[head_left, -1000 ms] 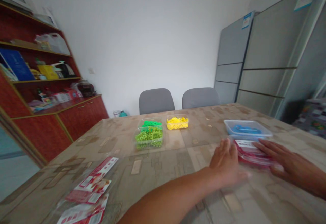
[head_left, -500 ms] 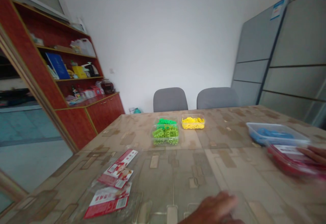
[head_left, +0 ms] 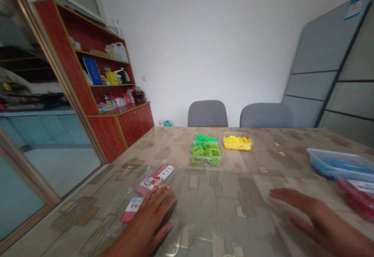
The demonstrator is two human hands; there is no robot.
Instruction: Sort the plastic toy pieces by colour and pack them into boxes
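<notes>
My left hand (head_left: 153, 214), fingers apart and thumb out, reaches over two red-and-white printed packets with clear plastic wrapping, hiding part of both. The far packet (head_left: 163, 173) lies at a slant; of the near packet (head_left: 132, 209) only the left part shows. Whether the fingers press on them I cannot tell. On the other side, my right hand (head_left: 318, 214) is open above the patterned tabletop, holding nothing, its fingers pointing left. Nearest to it, at the right edge, is a clear container with red contents (head_left: 358, 194), beside a clear container with blue contents (head_left: 341, 167).
Farther back on the table (head_left: 204, 186) stand clear tubs of small pieces: light green (head_left: 206, 153), bright green (head_left: 206, 137) and yellow (head_left: 237, 143). Two grey chairs (head_left: 207, 113) are behind the table's far edge. A red-brown cabinet (head_left: 136, 126) stands at the left.
My left hand has moved left from the table's front middle to the packets. My right hand has come off the red container toward the middle. The view has turned left.
</notes>
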